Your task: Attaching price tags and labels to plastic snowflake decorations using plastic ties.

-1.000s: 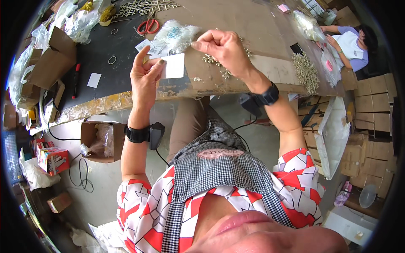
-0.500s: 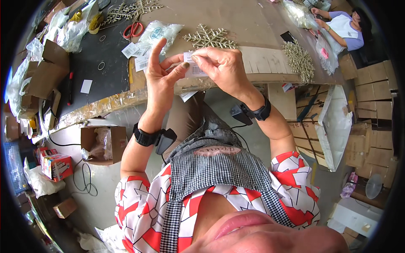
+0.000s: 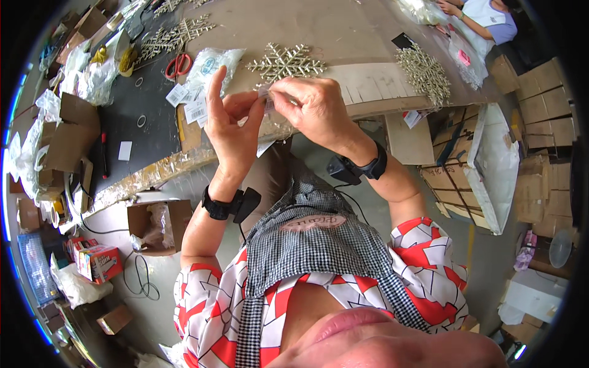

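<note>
My left hand (image 3: 235, 129) and my right hand (image 3: 316, 107) meet over the near edge of the worktable. Between them is a small white printed label (image 3: 269, 103), pinched by the fingertips of both; one finger of my left hand points up, away from it. The fingers hide much of the label. Just beyond my hands lies a glittery gold snowflake ornament (image 3: 285, 63). Left of it sit a clear plastic bag of small pieces (image 3: 213, 69) and, nearer me, more printed white labels (image 3: 195, 110).
Red-handled scissors (image 3: 178, 65) lie left of the bag, near more gold snowflakes (image 3: 175, 38). Another snowflake (image 3: 424, 73) lies at the table's right. A co-worker (image 3: 485, 21) is at the far right. An open carton (image 3: 158, 227) stands on the floor; stacked cartons (image 3: 546, 116) line the right.
My hands have drawn closer together on the label, which is now turned and more hidden by the fingers. The whole view has shifted slightly.
</note>
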Motion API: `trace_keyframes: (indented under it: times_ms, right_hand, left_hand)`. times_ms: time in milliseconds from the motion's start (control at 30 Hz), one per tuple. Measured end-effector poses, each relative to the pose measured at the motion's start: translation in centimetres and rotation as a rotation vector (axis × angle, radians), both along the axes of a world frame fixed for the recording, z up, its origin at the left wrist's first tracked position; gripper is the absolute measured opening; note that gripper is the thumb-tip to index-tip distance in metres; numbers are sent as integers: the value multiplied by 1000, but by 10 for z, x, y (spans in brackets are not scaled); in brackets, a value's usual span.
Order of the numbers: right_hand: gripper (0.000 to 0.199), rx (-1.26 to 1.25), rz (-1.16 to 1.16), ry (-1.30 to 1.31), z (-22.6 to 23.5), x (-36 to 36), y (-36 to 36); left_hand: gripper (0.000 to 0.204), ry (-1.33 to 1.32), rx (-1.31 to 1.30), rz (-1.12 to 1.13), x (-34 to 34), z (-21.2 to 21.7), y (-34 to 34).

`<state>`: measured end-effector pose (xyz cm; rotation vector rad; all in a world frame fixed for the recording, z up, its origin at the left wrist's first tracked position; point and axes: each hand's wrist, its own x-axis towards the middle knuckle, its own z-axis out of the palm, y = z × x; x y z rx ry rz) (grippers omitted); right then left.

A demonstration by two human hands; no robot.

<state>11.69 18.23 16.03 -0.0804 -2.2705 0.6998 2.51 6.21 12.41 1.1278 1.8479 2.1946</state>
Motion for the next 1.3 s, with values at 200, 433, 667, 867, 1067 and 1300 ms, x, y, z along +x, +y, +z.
trace_keyframes:
  times_ms: [200, 433, 667, 867, 1067, 1300]
  right_hand:
    - [3, -48, 8, 1, 4, 8, 5]
    - [3, -47, 18, 28, 1, 15, 8]
    - [4, -65, 12, 36, 1, 18, 8]
    - [1, -208, 16, 31, 3, 18, 8]
    - [4, -202, -3, -21, 3, 20, 5]
    - [5, -152, -8, -18, 1, 13, 8]
  left_hand:
    - [68, 101, 5, 58, 8, 7, 7]
    - [63, 375, -104, 171, 12, 1, 5]
    - [62, 341, -65, 97, 15, 4, 7]
    - [63, -146, 16, -132, 11, 11, 4]
    - [64, -379, 68, -254, 3, 4, 3]
    - [65, -246, 82, -222, 4, 2, 10]
